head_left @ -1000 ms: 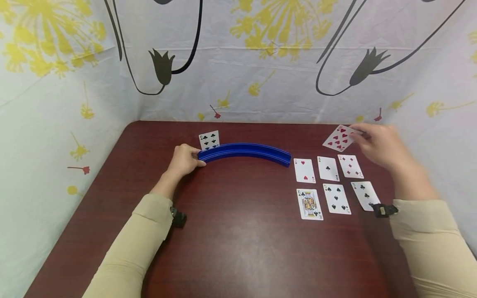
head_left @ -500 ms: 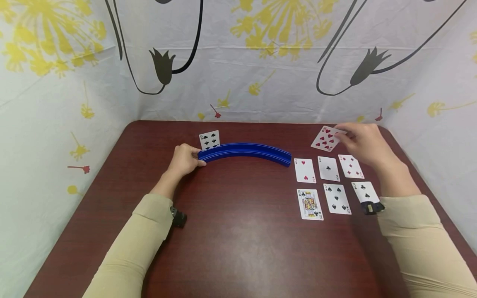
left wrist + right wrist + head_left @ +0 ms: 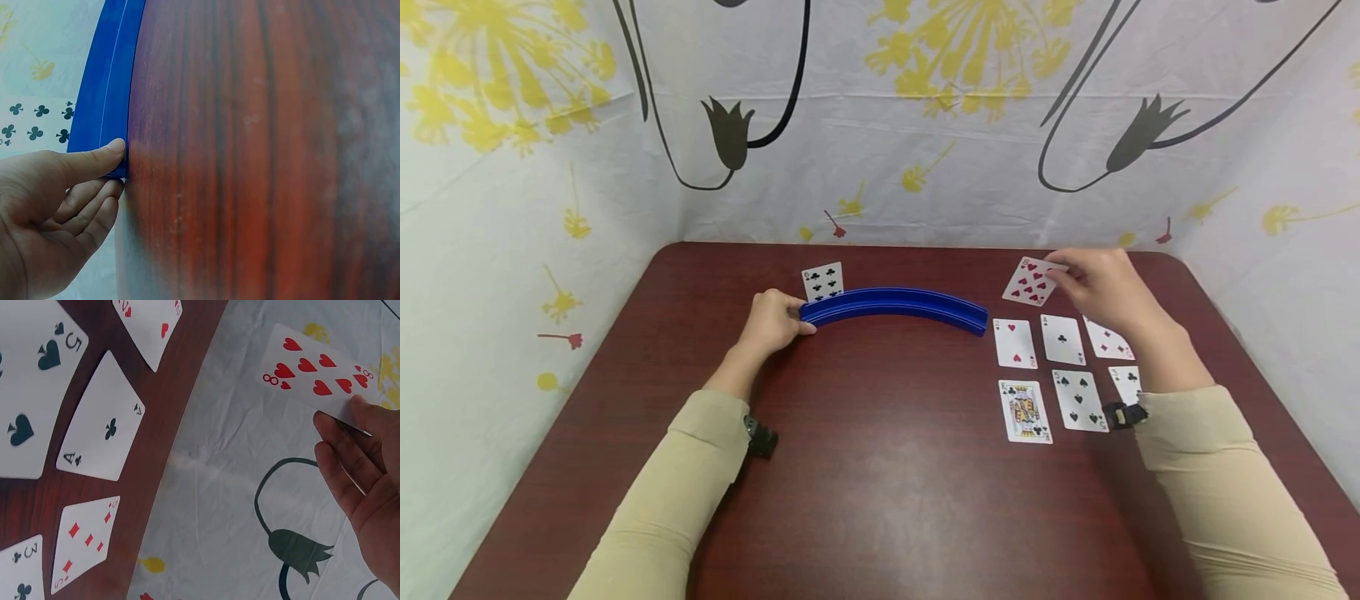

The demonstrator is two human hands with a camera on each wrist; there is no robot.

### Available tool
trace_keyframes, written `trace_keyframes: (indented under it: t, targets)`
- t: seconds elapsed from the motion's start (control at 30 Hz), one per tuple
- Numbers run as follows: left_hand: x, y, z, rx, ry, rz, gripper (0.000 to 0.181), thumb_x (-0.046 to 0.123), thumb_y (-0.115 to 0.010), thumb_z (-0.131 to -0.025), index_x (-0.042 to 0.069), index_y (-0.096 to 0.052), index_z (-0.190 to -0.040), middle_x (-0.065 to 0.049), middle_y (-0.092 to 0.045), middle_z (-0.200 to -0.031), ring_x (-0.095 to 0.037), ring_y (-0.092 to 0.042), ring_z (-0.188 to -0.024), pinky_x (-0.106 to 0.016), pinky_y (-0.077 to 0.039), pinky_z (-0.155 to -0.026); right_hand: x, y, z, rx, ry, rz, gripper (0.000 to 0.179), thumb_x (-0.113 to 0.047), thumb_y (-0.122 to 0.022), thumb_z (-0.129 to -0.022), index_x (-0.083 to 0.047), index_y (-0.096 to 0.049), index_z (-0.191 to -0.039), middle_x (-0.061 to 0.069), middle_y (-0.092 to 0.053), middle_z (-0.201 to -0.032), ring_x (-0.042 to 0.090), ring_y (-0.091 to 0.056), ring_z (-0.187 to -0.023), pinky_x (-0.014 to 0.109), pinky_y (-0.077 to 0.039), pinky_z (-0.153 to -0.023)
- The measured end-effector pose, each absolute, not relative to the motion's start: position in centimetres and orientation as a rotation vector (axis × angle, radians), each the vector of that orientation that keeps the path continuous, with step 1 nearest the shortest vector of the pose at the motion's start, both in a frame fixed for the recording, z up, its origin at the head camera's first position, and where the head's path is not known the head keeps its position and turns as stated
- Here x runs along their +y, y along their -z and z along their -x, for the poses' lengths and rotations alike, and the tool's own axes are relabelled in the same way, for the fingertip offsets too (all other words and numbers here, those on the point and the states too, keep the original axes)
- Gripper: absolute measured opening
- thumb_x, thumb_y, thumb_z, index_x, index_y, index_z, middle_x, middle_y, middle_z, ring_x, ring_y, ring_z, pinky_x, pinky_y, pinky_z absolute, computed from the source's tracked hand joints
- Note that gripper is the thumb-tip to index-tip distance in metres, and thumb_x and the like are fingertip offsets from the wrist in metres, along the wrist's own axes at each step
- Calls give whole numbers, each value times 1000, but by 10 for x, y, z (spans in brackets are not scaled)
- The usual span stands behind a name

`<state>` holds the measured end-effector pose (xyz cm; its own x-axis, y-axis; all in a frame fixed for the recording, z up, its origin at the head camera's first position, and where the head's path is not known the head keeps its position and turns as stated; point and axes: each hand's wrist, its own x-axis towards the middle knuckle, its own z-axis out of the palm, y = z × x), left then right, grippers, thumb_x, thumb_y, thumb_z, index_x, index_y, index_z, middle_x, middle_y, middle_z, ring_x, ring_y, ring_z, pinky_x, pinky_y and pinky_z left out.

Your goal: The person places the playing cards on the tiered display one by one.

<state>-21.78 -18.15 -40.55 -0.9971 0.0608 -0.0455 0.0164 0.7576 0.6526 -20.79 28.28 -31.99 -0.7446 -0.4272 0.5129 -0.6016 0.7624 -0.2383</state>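
Observation:
A curved blue card holder (image 3: 895, 302) stands toward the back of the table, and my left hand (image 3: 772, 321) pinches its left end between thumb and fingers. The six of clubs (image 3: 823, 282) stands upright in the holder near that end, its lower part hidden by the blue rim. Over the back right of the table, my right hand (image 3: 1097, 283) pinches the eight of hearts (image 3: 1028, 282) by one edge. In the right wrist view the eight of hearts (image 3: 312, 369) faces the camera, thumb (image 3: 369, 415) on its front.
Face-up cards lie in two rows at the right: two of hearts (image 3: 1015, 343), ace of clubs (image 3: 1063, 339), five of diamonds (image 3: 1108, 342), king of clubs (image 3: 1026, 412), five of spades (image 3: 1079, 401) and three of clubs (image 3: 1124, 383). A patterned cloth (image 3: 865, 125) hangs behind the table.
My right hand has carried the eight of hearts leftward toward the blue card holder, its arm now covering parts of the five of diamonds and three of clubs. The left hand stays put.

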Motion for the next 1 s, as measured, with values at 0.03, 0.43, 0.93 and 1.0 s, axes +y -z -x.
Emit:
trace_keyframes:
  t: [0.03, 0.43, 0.93, 1.0]
  targets:
    - [-181, 405, 218, 2885, -1069, -63, 50, 12, -84, -84, -4, -68, -128, -23, -71, -117, -31, -67, -111, -45, -54, -94, 281, 320, 208, -2522, -551, -788, 16, 5, -76, -86, 4, -74, -102, 17, -74, -85, 30, -70, -71, 48, -55, -65]
    - [-180, 406, 220, 2891, -1075, -71, 49, 14, -86, -83, -3, -69, -126, -22, -71, -116, -31, -67, -109, -45, -55, -93, 266, 318, 210, -2564, -574, -802, 13, 2, -73, -90, 2, -75, -103, 15, -75, -90, 28, -71, -74, 47, -56, -67]
    - [-182, 405, 219, 2891, -1073, -67, 49, 12, -86, -83, -4, -69, -126, -22, -71, -116, -30, -68, -107, -44, -56, -92, 241, 318, 219, -2528, -600, -891, 12, 2, -72, -91, 2, -75, -103, 14, -75, -87, 26, -69, -71, 45, -55, -64]
    - [-182, 404, 219, 2888, -1076, -61, 49, 12, -86, -83, -4, -69, -126, -22, -71, -116, -30, -68, -107, -44, -56, -92, 237, 319, 219, -2528, -605, -901, 12, 2, -72, -92, 2, -75, -103, 14, -75, -87, 25, -69, -70, 45, -55, -64]
